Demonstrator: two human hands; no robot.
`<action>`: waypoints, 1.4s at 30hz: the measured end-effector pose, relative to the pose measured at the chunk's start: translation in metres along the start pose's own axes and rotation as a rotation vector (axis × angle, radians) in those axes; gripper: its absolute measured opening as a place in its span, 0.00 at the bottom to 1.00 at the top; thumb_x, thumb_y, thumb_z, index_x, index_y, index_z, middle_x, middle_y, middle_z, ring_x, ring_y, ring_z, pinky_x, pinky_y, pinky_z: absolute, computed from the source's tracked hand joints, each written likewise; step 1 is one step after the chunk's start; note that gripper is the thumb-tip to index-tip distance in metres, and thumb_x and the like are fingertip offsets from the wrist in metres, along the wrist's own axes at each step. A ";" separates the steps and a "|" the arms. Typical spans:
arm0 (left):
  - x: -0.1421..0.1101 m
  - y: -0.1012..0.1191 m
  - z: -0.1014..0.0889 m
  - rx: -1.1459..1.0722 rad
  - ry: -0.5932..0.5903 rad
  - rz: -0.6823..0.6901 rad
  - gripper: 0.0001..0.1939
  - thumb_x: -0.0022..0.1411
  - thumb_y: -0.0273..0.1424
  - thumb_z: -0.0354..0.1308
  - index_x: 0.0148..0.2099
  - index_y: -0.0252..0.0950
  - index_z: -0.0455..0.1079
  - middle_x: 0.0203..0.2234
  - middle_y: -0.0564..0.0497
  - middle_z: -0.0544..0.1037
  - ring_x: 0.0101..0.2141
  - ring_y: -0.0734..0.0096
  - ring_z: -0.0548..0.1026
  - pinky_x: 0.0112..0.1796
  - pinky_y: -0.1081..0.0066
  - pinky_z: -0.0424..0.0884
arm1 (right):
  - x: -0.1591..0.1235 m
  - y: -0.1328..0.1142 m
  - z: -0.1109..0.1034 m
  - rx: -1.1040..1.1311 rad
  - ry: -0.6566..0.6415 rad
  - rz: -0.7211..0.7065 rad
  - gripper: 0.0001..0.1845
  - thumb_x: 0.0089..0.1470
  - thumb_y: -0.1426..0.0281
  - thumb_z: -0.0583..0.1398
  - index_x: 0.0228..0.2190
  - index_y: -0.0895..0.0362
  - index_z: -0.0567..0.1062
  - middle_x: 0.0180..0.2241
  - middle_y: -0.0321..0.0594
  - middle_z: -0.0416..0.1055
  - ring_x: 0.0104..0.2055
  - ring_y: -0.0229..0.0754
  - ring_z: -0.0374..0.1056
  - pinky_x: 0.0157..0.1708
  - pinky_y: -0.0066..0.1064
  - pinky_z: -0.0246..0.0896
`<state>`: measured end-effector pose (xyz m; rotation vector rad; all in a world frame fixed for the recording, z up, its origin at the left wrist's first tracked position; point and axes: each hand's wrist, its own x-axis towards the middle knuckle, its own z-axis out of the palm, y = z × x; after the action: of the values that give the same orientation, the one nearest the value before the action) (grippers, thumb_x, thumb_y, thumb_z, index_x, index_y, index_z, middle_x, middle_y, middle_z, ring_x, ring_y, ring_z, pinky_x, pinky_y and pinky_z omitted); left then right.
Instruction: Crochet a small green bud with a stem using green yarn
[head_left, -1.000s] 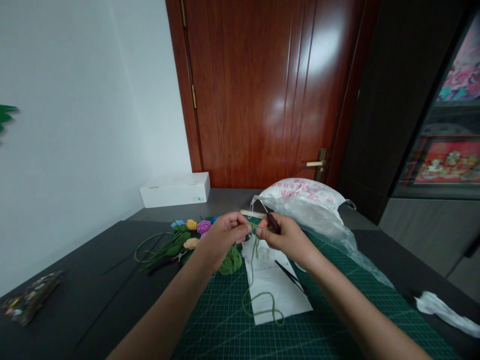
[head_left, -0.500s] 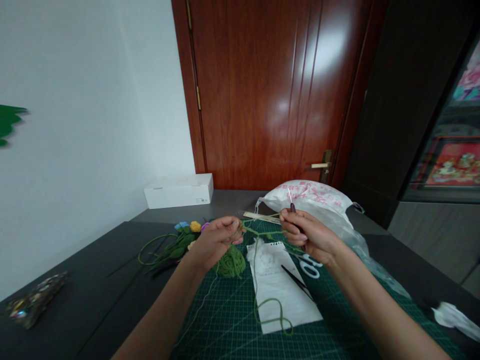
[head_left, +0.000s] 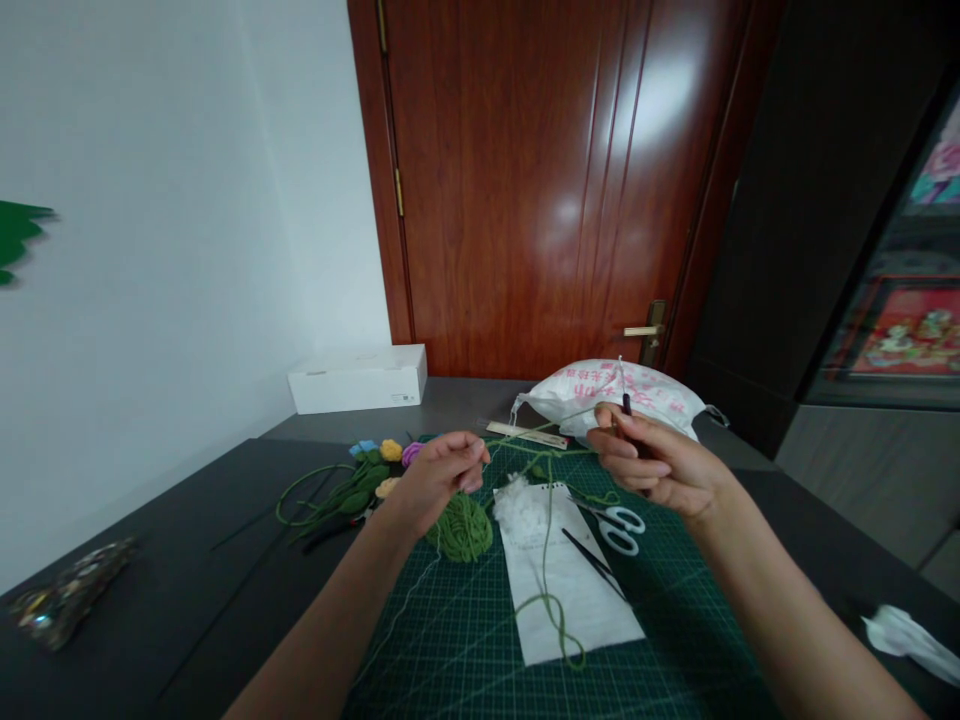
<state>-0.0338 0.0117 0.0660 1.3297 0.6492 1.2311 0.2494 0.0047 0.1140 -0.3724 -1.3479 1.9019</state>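
My left hand [head_left: 442, 478] pinches green yarn [head_left: 546, 453] between thumb and fingertips. Strands of it stretch across to my right hand [head_left: 664, 462], which is closed around the dark handle of a crochet hook [head_left: 626, 402], its thin metal tip pointing up. A loose tail drops from the strands onto a ruled white sheet of paper [head_left: 585, 625] and curls there. Below my left hand sits a ball of green yarn [head_left: 463, 530]. White stuffing [head_left: 519, 508] and black tweezers [head_left: 596, 566] lie on the sheet, with white-handled scissors [head_left: 619, 536] beside it.
A green cutting mat [head_left: 457, 650] covers the table's middle. Crocheted flowers [head_left: 391, 450] with green stems lie left, near a white box [head_left: 360, 380]. Behind are a ruler [head_left: 529, 435] and a white plastic bag [head_left: 570, 385]. A crumpled white wrapper [head_left: 911, 640] lies far right.
My right hand has moved right with the crochet hook, away from my left, drawing the strands longer. The hanging yarn tail has shifted right. My left hand has barely moved.
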 end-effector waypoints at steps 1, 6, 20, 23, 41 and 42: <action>-0.001 0.001 0.002 0.005 -0.006 -0.003 0.14 0.57 0.39 0.69 0.31 0.34 0.72 0.16 0.58 0.64 0.19 0.78 0.59 0.24 0.72 0.57 | 0.001 0.001 0.002 -0.005 0.008 -0.010 0.12 0.56 0.61 0.68 0.37 0.55 0.75 0.22 0.24 0.58 0.16 0.23 0.29 0.13 0.16 0.30; -0.008 0.007 0.014 0.147 -0.048 0.000 0.11 0.54 0.33 0.72 0.39 0.36 0.77 0.20 0.57 0.68 0.20 0.78 0.59 0.22 0.74 0.52 | 0.000 0.003 0.011 -0.057 -0.018 -0.025 0.18 0.59 0.65 0.66 0.50 0.53 0.75 0.19 0.23 0.57 0.15 0.24 0.30 0.13 0.17 0.29; 0.001 0.006 -0.014 -0.006 0.119 0.061 0.18 0.58 0.44 0.68 0.30 0.32 0.74 0.15 0.59 0.60 0.17 0.79 0.56 0.20 0.75 0.55 | -0.020 -0.020 -0.003 -0.210 0.214 -0.156 0.13 0.54 0.57 0.66 0.35 0.52 0.73 0.27 0.27 0.59 0.17 0.24 0.25 0.13 0.23 0.21; 0.003 0.003 -0.019 -0.021 0.190 0.120 0.17 0.58 0.42 0.69 0.33 0.31 0.76 0.21 0.51 0.72 0.23 0.73 0.69 0.25 0.72 0.65 | -0.021 -0.022 0.001 -0.189 0.173 -0.127 0.11 0.54 0.60 0.67 0.37 0.52 0.76 0.24 0.26 0.60 0.17 0.24 0.26 0.14 0.23 0.22; -0.021 0.021 -0.018 -0.069 -0.223 0.081 0.23 0.46 0.51 0.75 0.25 0.38 0.74 0.09 0.62 0.50 0.14 0.79 0.49 0.18 0.73 0.48 | -0.032 -0.029 0.030 -0.341 0.184 -0.126 0.30 0.56 0.63 0.66 0.59 0.49 0.70 0.21 0.28 0.65 0.15 0.25 0.35 0.14 0.23 0.25; -0.021 0.019 -0.015 -0.071 -0.229 0.082 0.22 0.46 0.52 0.74 0.28 0.39 0.76 0.08 0.62 0.51 0.14 0.79 0.49 0.18 0.73 0.48 | -0.030 -0.027 0.030 -0.357 0.215 -0.117 0.29 0.57 0.64 0.66 0.58 0.51 0.71 0.22 0.29 0.66 0.15 0.25 0.37 0.14 0.23 0.26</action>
<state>-0.0593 -0.0053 0.0748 1.4233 0.3887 1.1350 0.2621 -0.0332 0.1442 -0.6410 -1.5246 1.4785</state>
